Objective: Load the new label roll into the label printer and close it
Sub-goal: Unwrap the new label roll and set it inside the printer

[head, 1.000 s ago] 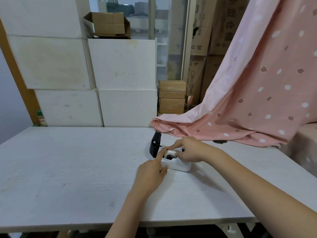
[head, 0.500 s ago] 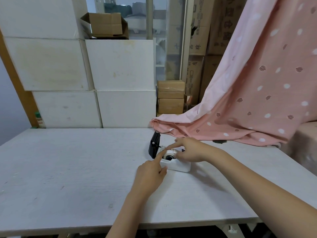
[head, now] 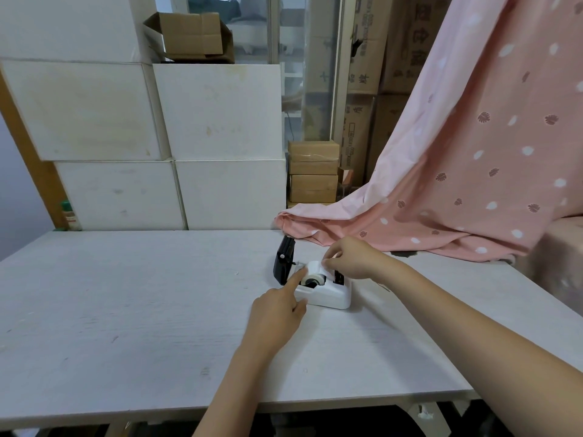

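Note:
A small white label printer [head: 328,294] sits on the white table [head: 132,310] with its black lid [head: 284,260] swung open and standing upright on the left. A white label roll [head: 314,272] lies in the open bay. My right hand [head: 350,258] pinches the roll's top right side with thumb and fingers. My left hand [head: 277,313] has its index finger stretched out, the tip touching the roll's left end near the lid hinge; the other fingers are curled.
A pink dotted cloth [head: 457,184] drapes onto the table's far right, close behind the printer. White boxes [head: 189,146] and brown cartons [head: 314,175] stack beyond the far edge. A small green-capped bottle [head: 71,216] stands at the back left.
My right hand has lifted slightly off the roll's top, so more of the white roll shows. My left index finger stays against the roll's left end.

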Available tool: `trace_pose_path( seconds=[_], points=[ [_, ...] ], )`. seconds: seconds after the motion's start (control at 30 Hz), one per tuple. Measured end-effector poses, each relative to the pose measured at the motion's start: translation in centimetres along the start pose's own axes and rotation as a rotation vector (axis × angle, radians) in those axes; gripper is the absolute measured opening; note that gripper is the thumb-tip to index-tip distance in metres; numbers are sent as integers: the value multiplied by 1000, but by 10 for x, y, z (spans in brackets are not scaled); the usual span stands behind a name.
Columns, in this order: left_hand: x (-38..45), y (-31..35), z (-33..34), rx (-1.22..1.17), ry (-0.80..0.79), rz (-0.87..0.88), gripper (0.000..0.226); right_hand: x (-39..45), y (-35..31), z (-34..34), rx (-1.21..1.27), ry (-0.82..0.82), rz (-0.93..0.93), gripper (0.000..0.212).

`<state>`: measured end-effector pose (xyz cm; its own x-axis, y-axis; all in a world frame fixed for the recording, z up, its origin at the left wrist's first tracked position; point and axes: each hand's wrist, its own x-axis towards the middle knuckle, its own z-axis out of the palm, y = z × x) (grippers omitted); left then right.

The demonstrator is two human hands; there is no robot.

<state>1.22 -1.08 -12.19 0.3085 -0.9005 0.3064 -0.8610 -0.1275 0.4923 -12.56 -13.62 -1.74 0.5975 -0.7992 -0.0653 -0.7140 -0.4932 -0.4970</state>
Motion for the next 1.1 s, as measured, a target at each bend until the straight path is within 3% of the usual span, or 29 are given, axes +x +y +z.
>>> trace_pose_path(
  seconds=[0.23,0.33,0.4,0.57,0.63,0.7,0.83,1.1],
  points=[
    [0,-1,1,16,15,11,60,13,-9,1,138,-21,145,39],
    [0,-1,2,27,16,27,60,16,-5,2,353,-12,248,21],
    [0,1,1,6,32,32,55,16,0,4,471,-36,287,23],
    [-8,8,-3,-121,461,30,13,17,9,10,628,-4,331,23],
    [-7,6,-4,-188,549,-40,6,16,11,11,659,15,335,23],
    [-4,3,-5,-252,576,-87,24,15,12,11,696,18,327,17],
    [-3,2,-3,-207,439,-74,56,13,19,9,759,21,323,16],
    [-2,3,-1,-151,310,-53,67,4,40,10,934,17,352,14]
  ],
)
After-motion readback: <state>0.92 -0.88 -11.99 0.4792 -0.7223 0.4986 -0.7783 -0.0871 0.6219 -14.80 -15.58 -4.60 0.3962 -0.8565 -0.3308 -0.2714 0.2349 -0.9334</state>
